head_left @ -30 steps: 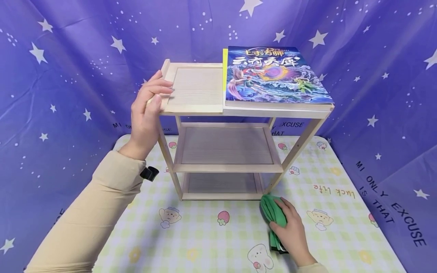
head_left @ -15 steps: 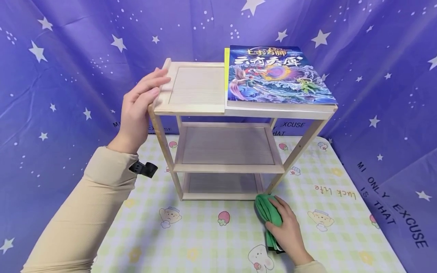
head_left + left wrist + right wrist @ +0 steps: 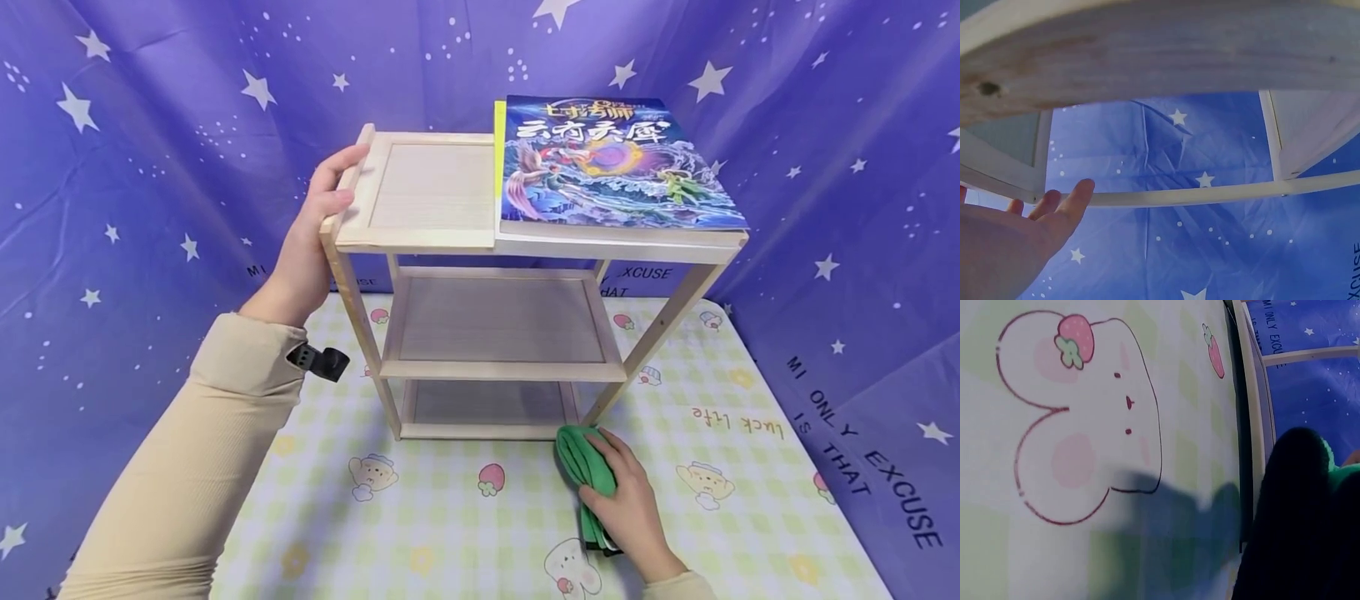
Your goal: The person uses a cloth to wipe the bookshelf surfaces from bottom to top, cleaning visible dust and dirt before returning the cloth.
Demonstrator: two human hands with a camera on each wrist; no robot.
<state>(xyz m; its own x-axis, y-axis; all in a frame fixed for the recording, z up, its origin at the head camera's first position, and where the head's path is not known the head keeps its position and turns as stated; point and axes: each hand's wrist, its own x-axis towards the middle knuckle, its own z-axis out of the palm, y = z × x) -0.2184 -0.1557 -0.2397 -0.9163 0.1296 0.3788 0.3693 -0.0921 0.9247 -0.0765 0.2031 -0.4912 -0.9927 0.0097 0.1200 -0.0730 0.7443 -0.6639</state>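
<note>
One hand (image 3: 628, 508) grips green cloth (image 3: 587, 467); tablecloth (image 3: 450, 533) reads "luck life".

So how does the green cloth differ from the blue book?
The cloth is mostly plain green; the book has a colourful picture cover. The cloth is folded, the book flat. The right hand grips the cloth low near the rack; the book lies on the rack's top, untouched.

Head view looks forward-down from above; both close wrist views share the rack (image 3: 502, 369).

Wooden shelf (image 3: 502, 369) | three-tiered, upright || green cloth (image 3: 580, 458) | folded (dark-edged), by shelf's front right corner
</note>
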